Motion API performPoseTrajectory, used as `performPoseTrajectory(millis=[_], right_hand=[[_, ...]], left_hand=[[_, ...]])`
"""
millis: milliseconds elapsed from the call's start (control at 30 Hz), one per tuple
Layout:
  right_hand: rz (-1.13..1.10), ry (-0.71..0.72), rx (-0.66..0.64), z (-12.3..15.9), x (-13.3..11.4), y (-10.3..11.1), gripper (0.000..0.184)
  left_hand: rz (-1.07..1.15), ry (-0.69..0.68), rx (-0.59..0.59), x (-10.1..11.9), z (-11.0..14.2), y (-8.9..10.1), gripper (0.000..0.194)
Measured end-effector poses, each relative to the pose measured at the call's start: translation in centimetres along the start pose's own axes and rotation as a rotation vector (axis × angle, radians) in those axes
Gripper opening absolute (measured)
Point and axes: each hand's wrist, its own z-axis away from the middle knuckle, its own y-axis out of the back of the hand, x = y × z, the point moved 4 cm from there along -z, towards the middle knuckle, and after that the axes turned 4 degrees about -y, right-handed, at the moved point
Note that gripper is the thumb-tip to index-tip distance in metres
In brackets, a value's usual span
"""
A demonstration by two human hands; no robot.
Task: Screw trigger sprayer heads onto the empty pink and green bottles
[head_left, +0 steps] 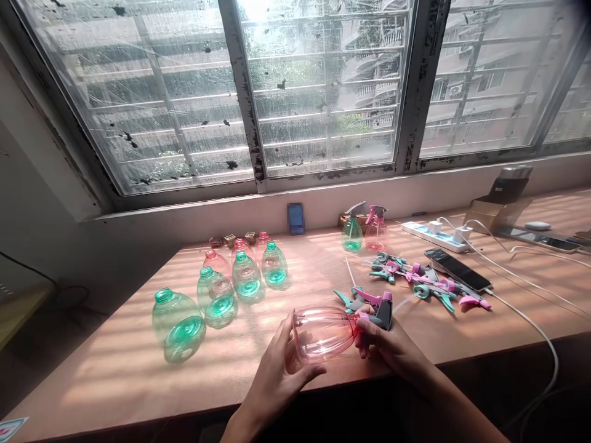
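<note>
Fingers of the left hand cradle the base of a pink bottle, held on its side at the desk, while those of the right hand clamp its neck and pink-and-black spray head. Four green bottles stand beyond the fingers, leftward; loose spray heads lie beyond them, rightward, beside a black phone.

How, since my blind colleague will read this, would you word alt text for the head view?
A person's left grip and right grip hold a pink bottle sideways, spray head at its neck. Uncapped bottles stand left and loose spray heads lie right on a sunlit table.
</note>
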Motion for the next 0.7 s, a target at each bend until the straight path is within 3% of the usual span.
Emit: performPoseTrajectory(millis=[467,700], right_hand=[[-0.01,0.01,0.035,-0.2,-0.2,-0.3,0.032],[0.011,-0.003,0.009,0.0,0.0,-0.2,0.03]], left_hand=[[0.007,-0.091,0.009,-1.5,-0.2,0.0,0.095],[-0.056,-0.11,-0.012,0.5,0.0,0.0,0.097]])
